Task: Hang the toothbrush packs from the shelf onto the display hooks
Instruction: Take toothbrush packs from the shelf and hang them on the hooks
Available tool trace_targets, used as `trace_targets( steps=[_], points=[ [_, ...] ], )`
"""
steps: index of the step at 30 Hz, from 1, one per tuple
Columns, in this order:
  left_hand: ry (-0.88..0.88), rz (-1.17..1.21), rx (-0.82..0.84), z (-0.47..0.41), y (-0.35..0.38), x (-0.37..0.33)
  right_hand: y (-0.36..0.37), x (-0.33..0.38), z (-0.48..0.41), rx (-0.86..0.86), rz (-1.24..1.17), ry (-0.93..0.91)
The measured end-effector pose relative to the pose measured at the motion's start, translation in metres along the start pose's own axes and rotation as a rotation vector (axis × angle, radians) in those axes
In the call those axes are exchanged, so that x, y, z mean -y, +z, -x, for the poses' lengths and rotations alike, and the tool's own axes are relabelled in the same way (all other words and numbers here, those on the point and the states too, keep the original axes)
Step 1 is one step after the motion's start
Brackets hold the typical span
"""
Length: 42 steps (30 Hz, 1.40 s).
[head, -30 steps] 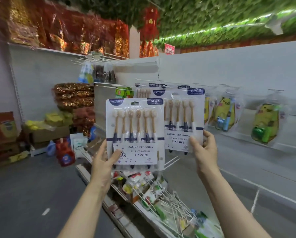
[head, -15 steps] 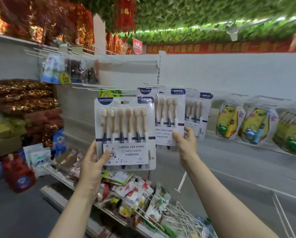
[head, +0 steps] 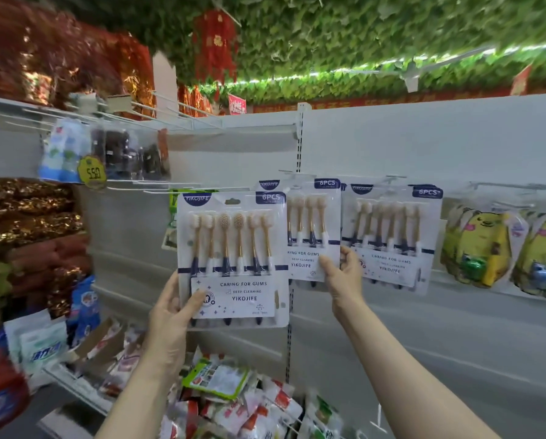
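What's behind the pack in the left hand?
A second toothbrush pack, pinched by the right hand, sits partly behind the front pack; its left side is covered. A green packet peeks out, mostly hidden.

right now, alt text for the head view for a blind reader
A person's left grip holds a toothbrush pack up before a white shop wall; the right grip pinches a second pack beside a third pack hanging from a hook.
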<state>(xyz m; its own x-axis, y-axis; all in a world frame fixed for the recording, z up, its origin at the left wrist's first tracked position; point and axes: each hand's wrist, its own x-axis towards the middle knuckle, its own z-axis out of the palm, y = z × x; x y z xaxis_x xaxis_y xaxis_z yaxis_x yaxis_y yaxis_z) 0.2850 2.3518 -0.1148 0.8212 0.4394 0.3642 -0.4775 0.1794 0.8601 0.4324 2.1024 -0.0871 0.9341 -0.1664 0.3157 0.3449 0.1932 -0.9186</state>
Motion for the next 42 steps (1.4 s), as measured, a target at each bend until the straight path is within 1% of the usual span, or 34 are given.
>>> trace_targets(
  steps=[3, 7, 11, 15, 17, 19, 20, 22, 24, 25, 28, 34, 38, 42],
  points=[
    [0.004, 0.035, 0.028, -0.024, 0.000, 0.017, 0.008, -0.016, -0.011, -0.007, 0.003, -0.007],
    [-0.006, 0.028, 0.063, -0.049, -0.004, 0.033, 0.017, -0.022, -0.022, -0.063, 0.007, -0.023],
    [-0.040, 0.013, 0.102, -0.065, -0.013, 0.039, 0.020, -0.025, -0.027, -0.095, 0.067, -0.039],
    [-0.096, 0.019, 0.141, -0.071, -0.014, 0.039, 0.019, -0.021, -0.021, -0.117, 0.114, 0.018],
    [-0.117, 0.012, 0.175, -0.071, -0.012, 0.035, 0.021, -0.008, -0.015, -0.179, 0.146, 0.014],
    [-0.135, 0.016, 0.209, -0.069, -0.007, 0.033, 0.024, 0.009, -0.004, -0.287, 0.183, -0.060],
    [-0.140, 0.019, 0.222, -0.067, -0.004, 0.033, 0.026, 0.019, 0.003, -0.311, 0.188, -0.099],
    [-0.151, 0.027, 0.248, -0.062, 0.005, 0.033, 0.029, 0.042, 0.023, -0.242, 0.185, -0.123],
    [-0.169, 0.032, 0.295, -0.055, 0.017, 0.035, 0.029, 0.061, 0.043, -0.139, 0.154, -0.106],
    [-0.184, 0.034, 0.328, -0.050, 0.025, 0.035, 0.028, 0.070, 0.052, -0.122, 0.154, -0.105],
    [-0.220, 0.042, 0.421, -0.036, 0.044, 0.041, 0.013, 0.089, 0.073, -0.175, 0.180, -0.157],
    [-0.250, 0.062, 0.507, -0.001, 0.085, 0.048, -0.039, 0.106, 0.095, -0.307, 0.202, -0.170],
    [-0.219, 0.046, 0.532, 0.007, 0.121, 0.048, -0.069, 0.120, 0.091, -0.375, 0.192, -0.181],
    [-0.228, 0.051, 0.543, 0.009, 0.156, 0.052, -0.093, 0.133, 0.073, -0.397, 0.179, -0.190]
  ],
)
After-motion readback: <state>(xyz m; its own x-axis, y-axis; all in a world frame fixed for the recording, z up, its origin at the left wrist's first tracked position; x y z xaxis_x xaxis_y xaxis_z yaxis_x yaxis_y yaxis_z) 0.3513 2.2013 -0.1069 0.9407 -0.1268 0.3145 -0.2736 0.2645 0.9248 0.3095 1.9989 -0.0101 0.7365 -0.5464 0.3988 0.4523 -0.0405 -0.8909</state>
